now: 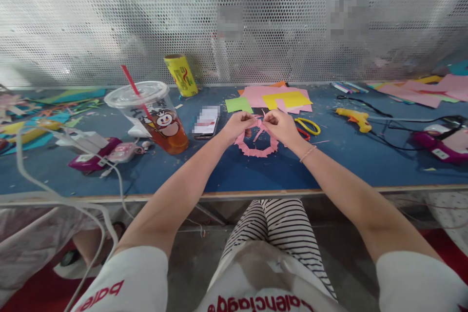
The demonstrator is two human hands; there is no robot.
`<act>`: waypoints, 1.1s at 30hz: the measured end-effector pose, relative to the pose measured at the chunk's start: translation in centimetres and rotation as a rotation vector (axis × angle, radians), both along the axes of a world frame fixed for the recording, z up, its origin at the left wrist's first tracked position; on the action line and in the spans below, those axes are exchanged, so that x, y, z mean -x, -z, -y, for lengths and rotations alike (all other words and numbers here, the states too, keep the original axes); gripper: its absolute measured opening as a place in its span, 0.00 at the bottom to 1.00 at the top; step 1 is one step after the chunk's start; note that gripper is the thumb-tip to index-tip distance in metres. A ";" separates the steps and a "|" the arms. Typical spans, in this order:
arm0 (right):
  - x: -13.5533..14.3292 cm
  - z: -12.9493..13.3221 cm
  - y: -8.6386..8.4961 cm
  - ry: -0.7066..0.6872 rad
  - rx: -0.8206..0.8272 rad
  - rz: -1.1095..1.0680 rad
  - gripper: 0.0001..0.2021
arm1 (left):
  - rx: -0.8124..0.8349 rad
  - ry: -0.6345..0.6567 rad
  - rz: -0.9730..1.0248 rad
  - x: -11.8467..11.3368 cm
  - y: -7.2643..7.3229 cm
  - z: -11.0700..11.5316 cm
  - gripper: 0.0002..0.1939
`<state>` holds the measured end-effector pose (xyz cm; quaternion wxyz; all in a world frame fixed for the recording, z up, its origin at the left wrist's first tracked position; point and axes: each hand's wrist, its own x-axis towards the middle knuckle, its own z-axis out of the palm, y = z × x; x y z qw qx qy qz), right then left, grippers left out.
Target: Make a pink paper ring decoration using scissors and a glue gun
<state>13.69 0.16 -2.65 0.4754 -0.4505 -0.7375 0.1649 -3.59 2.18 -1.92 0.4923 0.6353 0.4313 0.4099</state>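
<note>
A pink paper ring [258,151] with a jagged, pointed edge hangs over the blue table's front part. My left hand [239,126] pinches pink paper at the ring's upper left. Opposite it, my right hand [280,124] has its fingers closed on pink paper at the upper right. A narrow pink strip [259,134] dangles between the two hands, inside the ring. The exact fold under the fingertips is too small to make out. Red and yellow scissors [309,126] lie just right of my right hand.
A drink cup [166,126] with a red straw, a phone [206,122] and a yellow roll [182,75] stand or lie left. Coloured sheets [288,100] lie behind the hands. A yellow glue gun [354,118] with black cord lies right. White cables [119,175] cross the left edge.
</note>
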 end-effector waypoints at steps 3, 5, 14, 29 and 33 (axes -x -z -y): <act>0.0 0.0 0.0 -0.004 0.009 0.002 0.01 | 0.009 -0.019 0.008 -0.1 -0.1 0.1 0.06; 0.0 0.0 0.0 -0.005 0.009 0.001 0.01 | 0.007 -0.021 0.011 -0.1 -0.1 0.2 0.06; -0.1 0.1 -0.5 -0.025 -0.020 -0.046 0.03 | 0.000 -0.018 0.008 -0.1 -0.5 0.5 0.06; -1.1 -2.3 1.4 -0.161 0.427 -0.205 0.18 | 0.114 -0.104 0.128 0.0 -1.1 0.7 0.07; -1.2 -1.9 0.9 -0.118 0.320 -0.127 0.14 | 0.093 -0.107 0.101 0.1 -1.0 0.6 0.07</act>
